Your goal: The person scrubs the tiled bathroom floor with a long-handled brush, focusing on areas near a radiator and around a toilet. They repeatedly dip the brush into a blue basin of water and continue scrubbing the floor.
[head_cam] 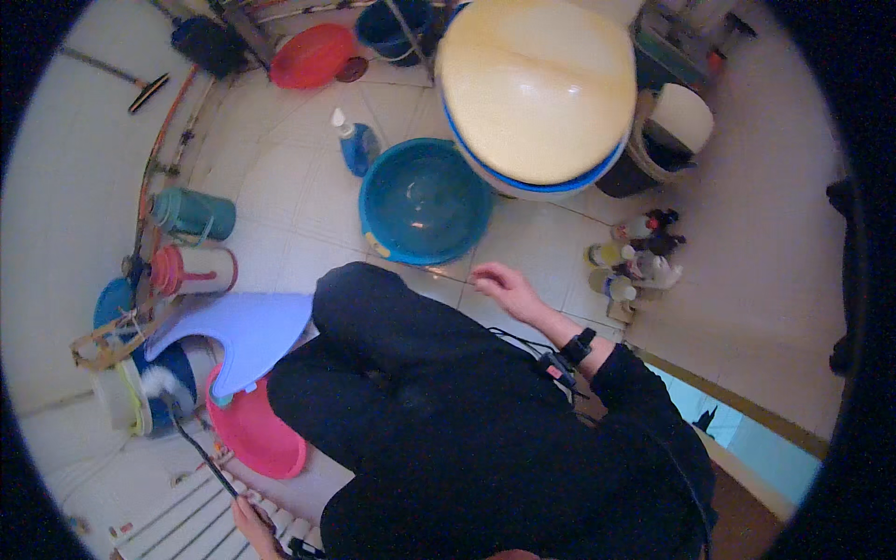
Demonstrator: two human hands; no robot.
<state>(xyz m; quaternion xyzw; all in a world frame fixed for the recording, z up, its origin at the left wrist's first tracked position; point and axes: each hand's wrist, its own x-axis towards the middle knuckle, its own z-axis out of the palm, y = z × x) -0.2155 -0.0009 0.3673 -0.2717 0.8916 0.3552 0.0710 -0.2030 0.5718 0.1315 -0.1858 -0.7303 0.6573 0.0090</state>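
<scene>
My left hand (253, 526) is at the lower left, closed around the dark handle of a long-handled brush (203, 456). The brush's pale, blurred head (166, 390) lies in front of a blue-and-white bucket (187, 364). My right hand (507, 288) hovers above the tiled floor with loosely bent fingers, and nothing shows in it. Just ahead of it stands a round teal plastic basin (427, 203), apparently holding water. A pump bottle of blue liquid (359, 148) is beside the basin. Between my legs and the bucket is a lavender-blue plastic sheet (245, 322) with a curved cutout, overlapping a pink basin (262, 437).
A large drum with a cream cover (535, 91) stands ahead, near a dark bin (630, 164). Several bottles (616, 255) line the right wall. On the left are a green thermos flask (199, 213), a pink-and-white one (199, 269) and a white radiator (185, 511).
</scene>
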